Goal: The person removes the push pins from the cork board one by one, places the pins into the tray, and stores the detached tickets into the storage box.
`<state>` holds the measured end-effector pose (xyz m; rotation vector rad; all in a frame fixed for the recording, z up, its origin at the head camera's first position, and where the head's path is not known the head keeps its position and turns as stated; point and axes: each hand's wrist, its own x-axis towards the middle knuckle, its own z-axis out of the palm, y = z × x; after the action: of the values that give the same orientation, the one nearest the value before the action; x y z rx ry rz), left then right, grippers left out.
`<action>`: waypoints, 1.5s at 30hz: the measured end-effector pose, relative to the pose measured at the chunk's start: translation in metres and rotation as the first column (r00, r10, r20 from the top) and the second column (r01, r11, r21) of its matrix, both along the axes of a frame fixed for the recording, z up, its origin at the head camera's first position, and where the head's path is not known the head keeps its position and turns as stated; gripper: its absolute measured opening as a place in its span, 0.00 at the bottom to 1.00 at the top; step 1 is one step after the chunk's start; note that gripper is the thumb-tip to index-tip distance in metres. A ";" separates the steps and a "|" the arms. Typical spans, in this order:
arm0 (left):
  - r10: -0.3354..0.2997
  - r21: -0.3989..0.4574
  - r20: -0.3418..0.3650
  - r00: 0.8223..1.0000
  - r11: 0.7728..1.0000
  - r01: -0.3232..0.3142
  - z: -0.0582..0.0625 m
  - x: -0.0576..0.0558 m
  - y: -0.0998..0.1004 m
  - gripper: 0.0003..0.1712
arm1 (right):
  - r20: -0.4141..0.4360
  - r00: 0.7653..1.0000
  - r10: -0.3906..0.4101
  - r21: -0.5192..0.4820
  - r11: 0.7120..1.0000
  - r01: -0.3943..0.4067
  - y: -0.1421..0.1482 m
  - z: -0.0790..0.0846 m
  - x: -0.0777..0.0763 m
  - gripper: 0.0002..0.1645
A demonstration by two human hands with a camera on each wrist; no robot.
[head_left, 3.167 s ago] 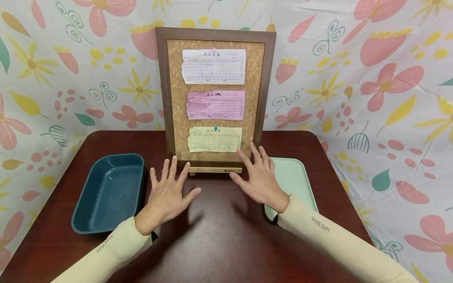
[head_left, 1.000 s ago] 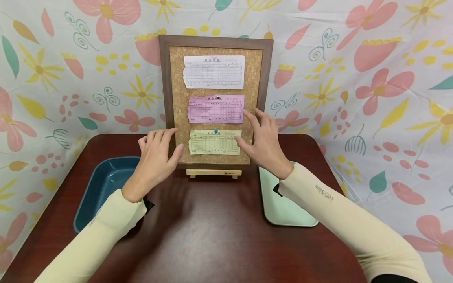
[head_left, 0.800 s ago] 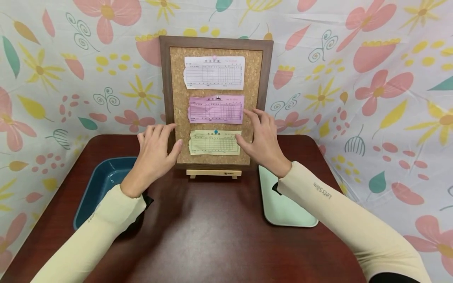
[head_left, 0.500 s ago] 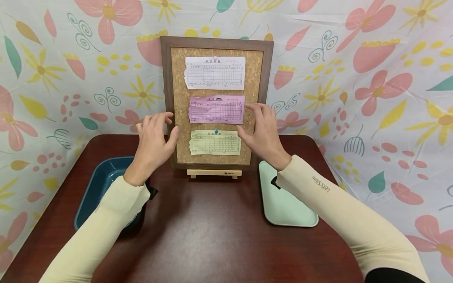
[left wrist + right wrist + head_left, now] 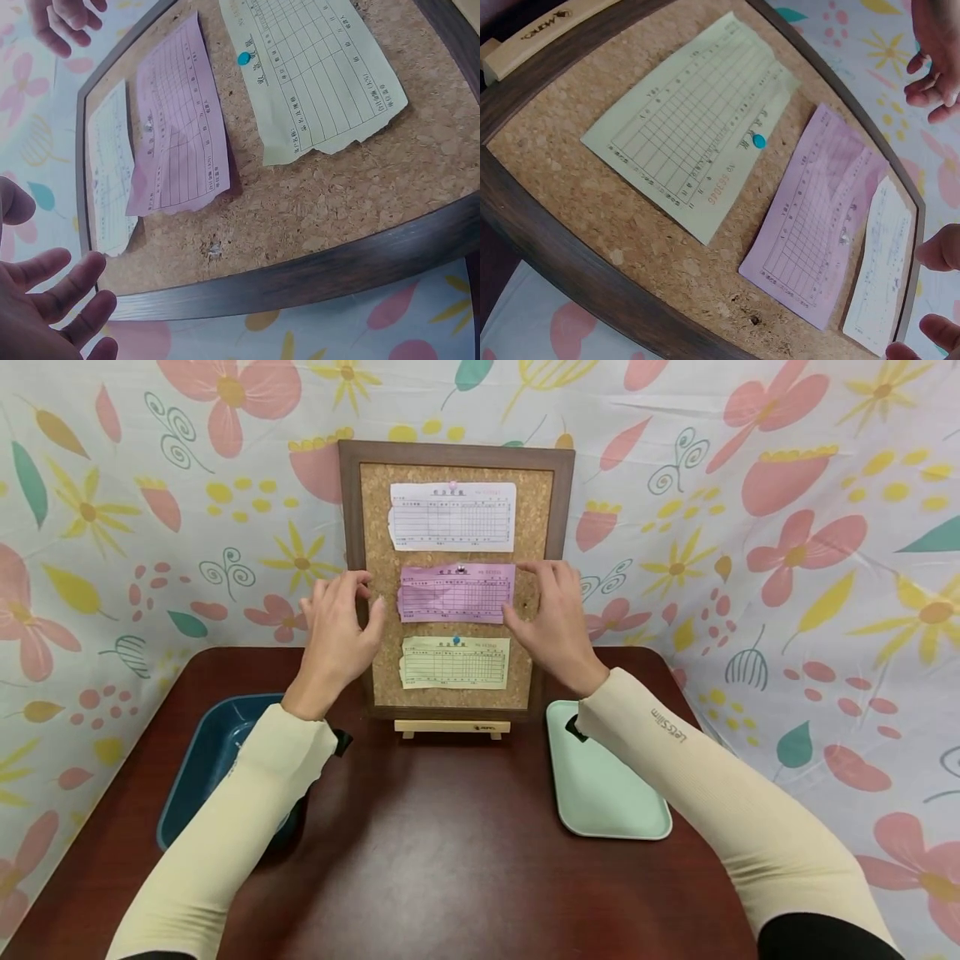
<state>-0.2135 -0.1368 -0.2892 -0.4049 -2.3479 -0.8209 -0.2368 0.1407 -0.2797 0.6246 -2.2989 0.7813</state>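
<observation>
A wood-framed corkboard (image 5: 536, 518) stands upright, bearing a white receipt slip (image 5: 450, 518) on top, a pink slip (image 5: 457, 595) in the middle and a pale green slip (image 5: 453, 664) below. Each slip has a pushpin near its upper edge; a blue pushpin (image 5: 759, 141) fixes the green one. My left hand (image 5: 337, 635), fingers loosely bent and holding nothing, is by the board's left edge. My right hand (image 5: 553, 625) is by the pink slip's right edge, thumb and fingers apart; contact with the paper cannot be made out.
A small wooden easel ledge (image 5: 452, 727) supports the board's bottom. A deep blue tray (image 5: 180, 768) sits at the table's left, partly behind the left forearm. On the right lies a shallow mint-green tray (image 5: 607, 802). A flower-patterned cloth (image 5: 720, 552) hangs behind the brown table (image 5: 450, 860).
Both hands have risen from low in front of the board to the height of the pink slip. Their fingers, spread wide at first, are now more bent. The slips have stayed in place.
</observation>
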 end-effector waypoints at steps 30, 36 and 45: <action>0.079 0.058 0.053 0.995 0.995 -0.082 0.024 -0.029 0.015 0.22 | 0.042 0.994 -0.105 -0.025 0.994 0.106 -0.022 0.040 -0.030 0.28; 0.104 0.044 0.055 0.993 0.993 -0.106 0.028 -0.036 0.015 0.21 | 0.073 0.991 -0.115 -0.037 0.992 0.118 -0.026 0.048 -0.039 0.27; 0.128 0.010 0.088 0.988 0.991 -0.130 0.033 -0.047 0.015 0.22 | 0.124 0.986 -0.110 -0.058 0.991 0.118 -0.037 0.054 -0.045 0.26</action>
<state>-0.2606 -0.1214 -0.2560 -0.2113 -2.4171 -0.8098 -0.2821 0.1033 -0.2257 0.4223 -2.3838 0.8563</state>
